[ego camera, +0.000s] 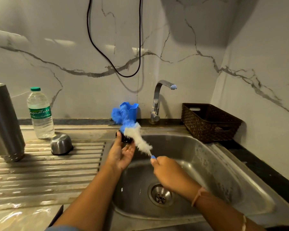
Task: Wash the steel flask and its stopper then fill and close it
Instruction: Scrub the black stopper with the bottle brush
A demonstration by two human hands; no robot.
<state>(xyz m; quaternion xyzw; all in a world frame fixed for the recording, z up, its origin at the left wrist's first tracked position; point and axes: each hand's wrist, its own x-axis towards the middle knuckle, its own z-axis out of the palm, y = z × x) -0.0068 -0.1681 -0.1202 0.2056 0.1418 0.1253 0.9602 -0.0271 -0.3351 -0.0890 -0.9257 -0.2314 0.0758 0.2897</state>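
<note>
Right hand fingers grip brush, left hand fingers hold black stopper; bottle reads "Signature".

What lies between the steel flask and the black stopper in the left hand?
In the head view, a small steel cup lies upside down on the ribbed drainboard between the steel flask and the stopper held by the left hand.

Ridged steel drainboard worktop, wet, left half of frame. Standing on it:
- tall brushed-steel flask, far left
- clear plastic water bottle with green cap, upright, just behind
- small steel cup, mouth down, centre-left

Dark stone worktop, right, carries a brown woven plastic basket.
</note>
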